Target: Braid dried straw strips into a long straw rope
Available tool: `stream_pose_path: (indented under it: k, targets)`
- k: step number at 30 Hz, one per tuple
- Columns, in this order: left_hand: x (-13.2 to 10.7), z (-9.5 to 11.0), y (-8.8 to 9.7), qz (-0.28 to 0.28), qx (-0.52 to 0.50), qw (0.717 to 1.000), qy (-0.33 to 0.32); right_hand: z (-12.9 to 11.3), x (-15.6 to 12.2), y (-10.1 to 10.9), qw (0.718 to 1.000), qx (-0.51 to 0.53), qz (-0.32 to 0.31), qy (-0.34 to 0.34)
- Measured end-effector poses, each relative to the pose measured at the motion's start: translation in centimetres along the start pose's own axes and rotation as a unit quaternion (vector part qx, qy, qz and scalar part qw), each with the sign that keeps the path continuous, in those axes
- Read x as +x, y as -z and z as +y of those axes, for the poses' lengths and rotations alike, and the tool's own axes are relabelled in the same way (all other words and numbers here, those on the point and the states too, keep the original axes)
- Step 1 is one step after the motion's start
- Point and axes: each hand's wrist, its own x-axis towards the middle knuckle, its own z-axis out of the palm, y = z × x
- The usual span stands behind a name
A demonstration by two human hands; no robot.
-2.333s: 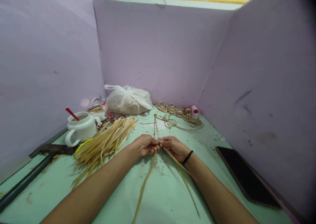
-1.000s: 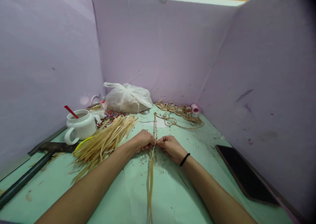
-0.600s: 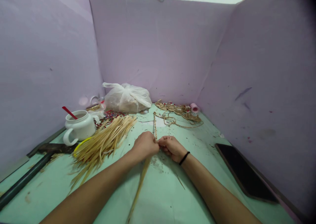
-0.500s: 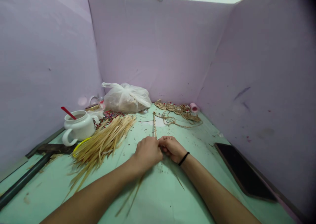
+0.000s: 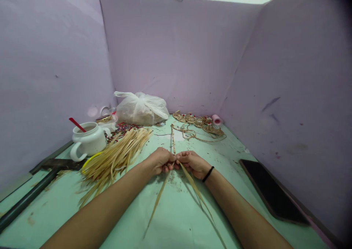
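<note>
At the middle of the table, my left hand [image 5: 162, 160] and my right hand [image 5: 192, 163] meet, fingertips pinched together on the near end of a thin braid [image 5: 173, 141]. The braid runs straight away from me toward the back. Loose dry straw strands [image 5: 196, 190] hang from the pinch toward me, one to the left and others to the right. Both hands are closed; the exact crossing of the strands is hidden by the fingers. A black band circles my right wrist.
To the left lie a straw bundle [image 5: 118, 153], a white pot [image 5: 89, 141] with a red stick, and a hammer [image 5: 41, 183]. A tied plastic bag [image 5: 141, 110], woven straw pieces [image 5: 199, 121] and a pink roll [image 5: 217, 119] sit at the back. A dark tablet-like slab [image 5: 272, 190] lies right.
My left hand has turned, so its fingers now show at the pinch. The strands have shifted: several now fall to the right, where only a thin one showed before.
</note>
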Motion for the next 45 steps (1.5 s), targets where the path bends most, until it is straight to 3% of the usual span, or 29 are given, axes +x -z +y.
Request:
stream_pose_path:
  k: [2,5,9,12,16,21,23,26,29,32,34,39,45]
  targets:
    - [0.0,-0.2,-0.3,0.001,-0.009,1.000,0.003,0.0,0.2,0.1,0.999,-0.043,0.010,0.011]
    - [0.1,-0.1,-0.2,0.053,0.057,0.997,0.015,0.1,0.5,0.3,0.979,-0.178,0.052,0.079]
    - [0.5,0.0,0.0,0.091,0.109,0.989,0.032,0.0,0.2,0.1,0.896,-0.386,0.148,0.163]
    - [0.8,-0.2,-0.1,0.099,0.108,0.989,0.026,-0.7,-0.7,-0.5,0.848,-0.467,0.201,0.147]
    - [1.0,-0.6,-0.4,0.099,0.084,0.990,0.048,-1.4,-1.9,-1.7,0.833,-0.497,0.216,0.109]
    - [0.8,-0.8,0.0,0.058,0.026,0.998,0.009,-1.2,-2.5,-2.5,0.825,-0.508,0.177,0.169]
    - [0.7,-0.8,0.3,0.047,0.029,0.998,-0.022,-1.1,-2.4,-2.3,0.835,-0.495,0.149,0.187]
    - [0.7,-0.7,0.8,0.035,0.028,0.997,-0.063,-1.1,-1.9,-1.4,0.890,-0.405,0.137,0.158]
    - [0.9,-0.8,1.2,0.000,0.012,0.997,-0.079,-1.3,-1.4,-0.9,0.959,-0.196,0.179,0.100]
    - [1.1,-1.1,1.4,-0.018,0.019,0.996,-0.081,-1.3,-1.1,-1.3,0.995,-0.024,0.098,0.020]
    - [1.3,-1.2,1.5,-0.022,0.029,0.996,-0.086,-1.2,-1.0,-1.6,0.998,-0.010,0.055,-0.002]
    - [1.1,-1.0,1.3,-0.033,0.068,0.994,-0.085,-0.7,-0.5,-1.6,0.991,-0.081,0.108,0.003]
    - [0.9,-0.9,1.8,-0.015,0.139,0.986,-0.089,-0.1,-0.2,-0.9,0.985,-0.131,0.108,0.034]
